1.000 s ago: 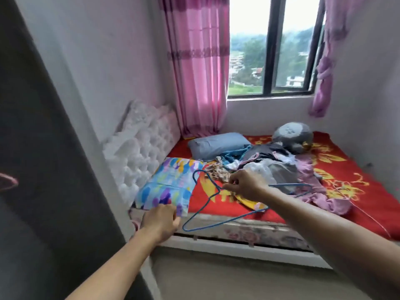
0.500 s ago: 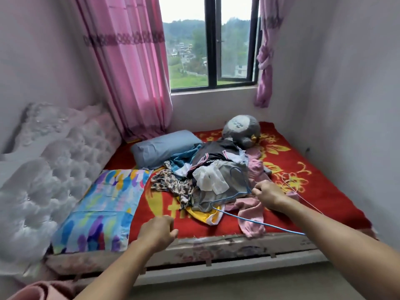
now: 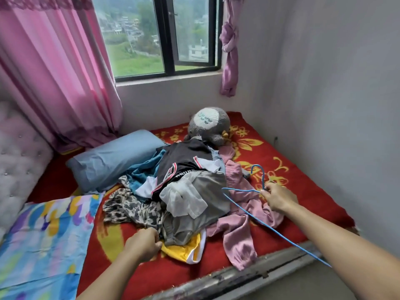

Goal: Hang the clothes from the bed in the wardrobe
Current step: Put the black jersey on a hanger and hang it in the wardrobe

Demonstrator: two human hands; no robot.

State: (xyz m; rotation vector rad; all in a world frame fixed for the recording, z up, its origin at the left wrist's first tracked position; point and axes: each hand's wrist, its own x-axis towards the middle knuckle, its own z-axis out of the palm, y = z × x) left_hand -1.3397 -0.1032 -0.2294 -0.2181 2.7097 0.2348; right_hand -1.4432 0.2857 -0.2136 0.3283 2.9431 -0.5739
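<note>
Right hand [image 3: 279, 200] gripped a blue hanger [image 3: 262, 177] over the clothes pile [image 3: 194, 191]; left hand [image 3: 142, 245] curled at its edge, grip unclear. Hanger might snag tangled garments.

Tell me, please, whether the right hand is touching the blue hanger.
Touching. The head view shows the right hand pinching the blue hanger at its neck, just below the hook, above the pink garment.
</note>
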